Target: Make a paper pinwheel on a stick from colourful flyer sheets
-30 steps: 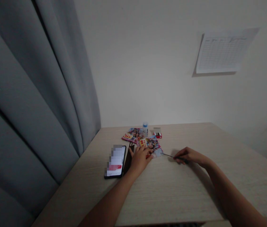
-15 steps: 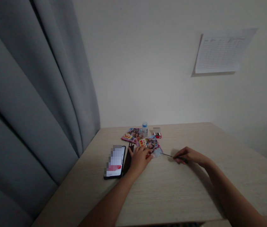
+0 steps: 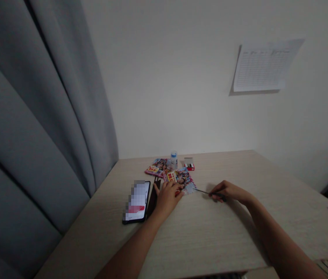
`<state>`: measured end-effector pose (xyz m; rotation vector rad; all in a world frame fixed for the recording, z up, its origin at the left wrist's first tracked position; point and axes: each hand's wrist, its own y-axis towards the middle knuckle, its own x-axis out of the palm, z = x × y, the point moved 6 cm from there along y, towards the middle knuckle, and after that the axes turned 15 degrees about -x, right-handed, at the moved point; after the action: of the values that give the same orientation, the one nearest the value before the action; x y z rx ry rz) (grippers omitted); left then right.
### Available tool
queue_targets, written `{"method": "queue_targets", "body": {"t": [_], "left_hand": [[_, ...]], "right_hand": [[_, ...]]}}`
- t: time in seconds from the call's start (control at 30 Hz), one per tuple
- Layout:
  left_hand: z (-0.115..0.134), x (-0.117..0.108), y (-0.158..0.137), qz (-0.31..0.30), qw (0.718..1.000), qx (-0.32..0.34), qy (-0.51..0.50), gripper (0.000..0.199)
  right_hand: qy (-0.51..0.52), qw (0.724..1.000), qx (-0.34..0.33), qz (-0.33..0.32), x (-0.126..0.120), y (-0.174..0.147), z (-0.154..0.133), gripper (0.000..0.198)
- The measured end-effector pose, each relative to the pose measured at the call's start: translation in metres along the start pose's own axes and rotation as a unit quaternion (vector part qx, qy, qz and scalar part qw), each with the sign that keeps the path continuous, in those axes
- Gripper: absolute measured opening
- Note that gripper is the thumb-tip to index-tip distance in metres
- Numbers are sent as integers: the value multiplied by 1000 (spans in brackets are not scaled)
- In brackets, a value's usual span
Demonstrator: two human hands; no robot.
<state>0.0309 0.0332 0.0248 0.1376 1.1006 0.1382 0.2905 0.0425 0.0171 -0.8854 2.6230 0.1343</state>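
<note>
My left hand lies on the lower left part of a colourful printed leaflet, its fingers spread and holding nothing. My right hand is closed around the dark handle of a slim metal tool; its exact kind is too small to make out. The thin tip points left and meets the leaflet's lower right corner, where a pale patch shows. Partly under my left hand and wrist is a dark brown flat case or strip. Just left of it lies a phone with a lit, blurred screen.
A second printed leaflet or booklet lies behind the first. Near it stand a clear bottle with a blue band and a small open red and white box. A grey curtain borders the table's left side; a white wall is behind.
The whole view has shifted slightly, so everything appears a little further left. Both hands keep their places, with the tool's tip still at the leaflet's corner.
</note>
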Motion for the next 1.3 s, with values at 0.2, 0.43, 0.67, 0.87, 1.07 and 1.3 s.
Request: {"method": "queue_targets", "body": {"t": [0.2, 0.43, 0.67, 0.87, 1.07, 1.3], "left_hand": [[0, 0, 0, -1, 1000, -2, 5, 22], [0, 1, 1, -6, 1000, -7, -1, 21], [-1, 2, 2, -6, 1000, -10, 6, 21], [0, 2, 1, -9, 1000, -12, 23, 24], [0, 2, 1, -8, 1000, -9, 20, 25], [1, 0, 1, -4, 1000, -8, 3, 22]], "right_hand": [[-9, 1000, 4, 10, 0, -1, -6, 36], [0, 1000, -5, 11, -1, -1, -4, 32], [1, 1000, 0, 6, -1, 0, -1, 32], [-7, 1000, -2, 11, 0, -1, -6, 32], [-15, 1000, -9, 12, 0, 1, -4, 30], [0, 1000, -12, 17, 1, 7, 8, 29]]}}
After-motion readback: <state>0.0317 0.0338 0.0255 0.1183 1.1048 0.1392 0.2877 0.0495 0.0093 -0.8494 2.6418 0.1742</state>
